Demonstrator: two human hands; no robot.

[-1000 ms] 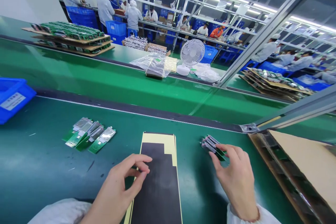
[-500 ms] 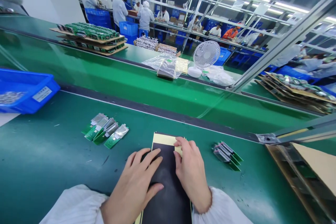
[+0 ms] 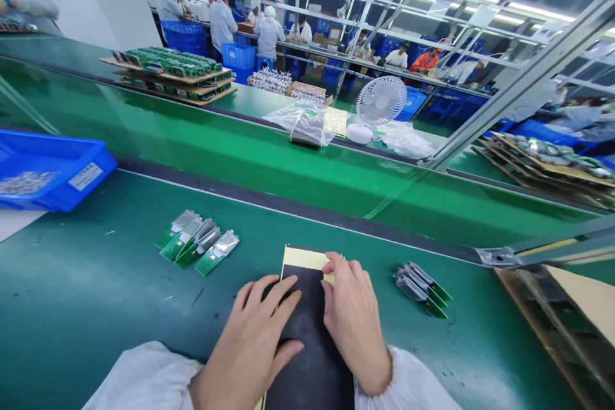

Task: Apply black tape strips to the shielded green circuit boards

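Both hands — left hand (image 3: 254, 339) and right hand (image 3: 353, 317) — lie flat and unclenched on the black sheet (image 3: 307, 359) at the workbench (image 3: 96, 295) near edge — probably peeling a strip, needing fingertip pinch.

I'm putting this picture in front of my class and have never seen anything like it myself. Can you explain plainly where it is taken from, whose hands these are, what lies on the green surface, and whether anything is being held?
The picture comes from a camera worn on a worker's head, looking forward and down, so the two bare hands at the bottom are that person's own. There is no machine arm.

The left hand and right hand lie flat on a black sheet with a yellow backing. They press on it; neither holds anything in a closed grip.

On the green table, a fan of small green boards lies to the left and a smaller stack to the right. A blue bin sits far left. Beyond a green belt stand a white fan, plastic bags and trays of boards. Other workers stand at benches behind.
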